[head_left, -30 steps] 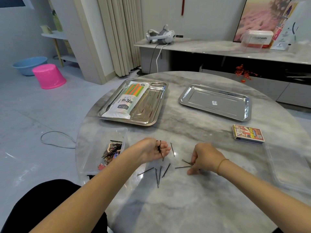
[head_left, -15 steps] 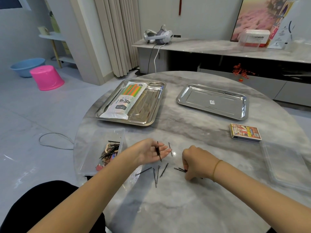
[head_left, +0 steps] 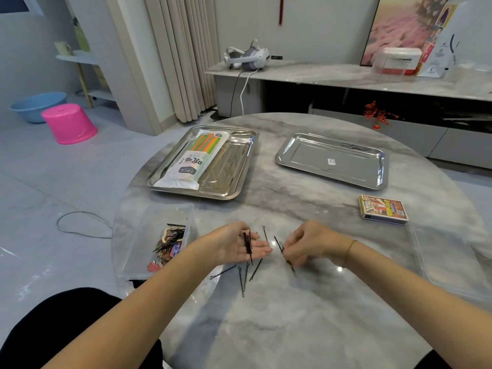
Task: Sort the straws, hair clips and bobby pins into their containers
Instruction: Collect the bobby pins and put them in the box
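Both hands hover low over the marble table (head_left: pixel 292 328) in the head view. The left hand (head_left: pixel 235 246) lies palm up with its fingers straight and together, and a bundle of bobby pins (head_left: pixel 248 242) rests across them. Just to its right, the right hand (head_left: pixel 306 243) has its fingers curled and pinches a few dark pinched bobby pins (head_left: pixel 279 245) at the fingertips; how many is too blurred to tell. Loose bobby pins (head_left: pixel 243 278) lie scattered on the table below and between the two hands, and a single pin (head_left: pixel 265 233) lies just past the left fingertips. Beside the left forearm, a clear plastic box (head_left: pixel 127 249) holds a heap of stored bobby pins (head_left: pixel 171 237) mixed with hair clips (head_left: pixel 173 250). Farther back, the left steel tray (head_left: pixel 226 169) carries a pack of straws (head_left: pixel 197 158), with the right steel tray (head_left: pixel 314 158) beside it. A small printed box (head_left: pixel 383 213) and a clear container (head_left: pixel 447 262) sit on the table's right side.
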A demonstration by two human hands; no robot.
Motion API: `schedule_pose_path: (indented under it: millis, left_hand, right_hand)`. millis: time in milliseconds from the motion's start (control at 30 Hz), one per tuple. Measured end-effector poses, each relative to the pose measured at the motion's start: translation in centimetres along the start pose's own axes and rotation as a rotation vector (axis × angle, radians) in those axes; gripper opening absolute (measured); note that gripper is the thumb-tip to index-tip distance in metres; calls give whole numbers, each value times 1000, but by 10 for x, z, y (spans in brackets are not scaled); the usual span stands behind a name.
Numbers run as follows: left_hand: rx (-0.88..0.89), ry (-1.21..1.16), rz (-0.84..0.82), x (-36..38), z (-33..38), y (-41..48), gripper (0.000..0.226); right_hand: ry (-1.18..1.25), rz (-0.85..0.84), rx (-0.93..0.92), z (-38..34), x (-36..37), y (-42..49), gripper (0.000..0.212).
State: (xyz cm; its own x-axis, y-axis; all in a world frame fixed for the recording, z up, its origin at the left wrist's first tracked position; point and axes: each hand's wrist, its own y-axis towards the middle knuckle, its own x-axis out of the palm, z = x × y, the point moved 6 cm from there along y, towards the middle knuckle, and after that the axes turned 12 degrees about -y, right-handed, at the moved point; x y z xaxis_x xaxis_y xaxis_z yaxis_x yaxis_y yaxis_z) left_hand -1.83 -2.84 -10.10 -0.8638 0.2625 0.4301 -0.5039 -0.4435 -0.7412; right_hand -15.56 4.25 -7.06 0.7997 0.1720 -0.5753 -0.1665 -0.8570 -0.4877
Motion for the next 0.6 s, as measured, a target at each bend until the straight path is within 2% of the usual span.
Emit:
schedule_pose_path:
  millis: [100,167,333,467,600]
  left_hand:
    - [15,66,-25,4,-4,-1,34]
    - [-4,99,-73,10,-10,-1,44]
    - [-18,49,-157,27,-22,3,58]
    - [132,210,-55,22,-12,6,35]
    - [157,54,20,2,6,8,32]
  right_hand:
    - [435,-96,-42,-13,4,-3,29]
    - [494,-90,-52,-21,6,-5,16]
    - [212,82,-164,-25,7,-3,9]
    - [162,259,-317,-31,0,0,5]
    - [8,326,-296,-25,2,9,8]
